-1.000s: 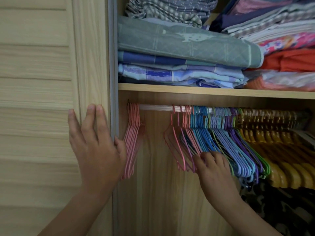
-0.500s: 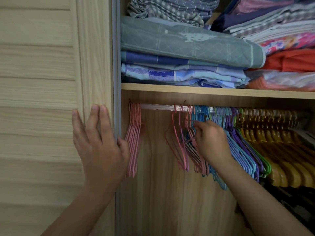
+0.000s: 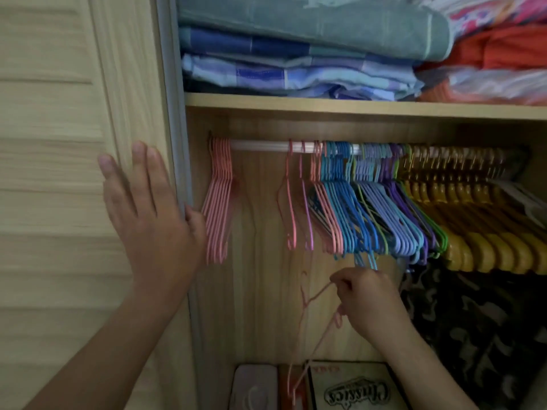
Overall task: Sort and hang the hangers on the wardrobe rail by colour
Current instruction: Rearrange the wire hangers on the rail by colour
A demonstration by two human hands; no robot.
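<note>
1. Door (image 3: 53, 179): louvred wood, far left. Left hand (image 3: 148, 214) lies flat on its edge, fingers straight, holding nothing; thumb wraps the frame. Judged a brace; best kept there to steady the reach.

2. Pink group (image 3: 219, 199): sorted hangers packed at the rail's left end, against the wardrobe side.

3. Rail (image 3: 260, 145): pale bar under the shelf (image 3: 325, 105); a bare stretch lies between the pink group and the next hangers.

4. Strays (image 3: 291, 196): loose pink and purple hangers hung apart, then more pink ones touching the blue block (image 3: 349, 208). Lilac, purple, green and yellow hangers (image 3: 488, 226) follow rightward.

5. Pink hanger (image 3: 318, 329): off the rail, below the blue block, dangling tilted and blurred. Right hand (image 3: 367, 300) pinches it near the top, fingers curled round the wire.

6. Step in hand, judged: carry this hanger left to the pink group. Advice: lift it clear of the blue block's lower tips, turn the hook toward the rail, set it on the bare stretch, then slide it up against the pink group. Snagging on the strays looks the main risk.
</note>
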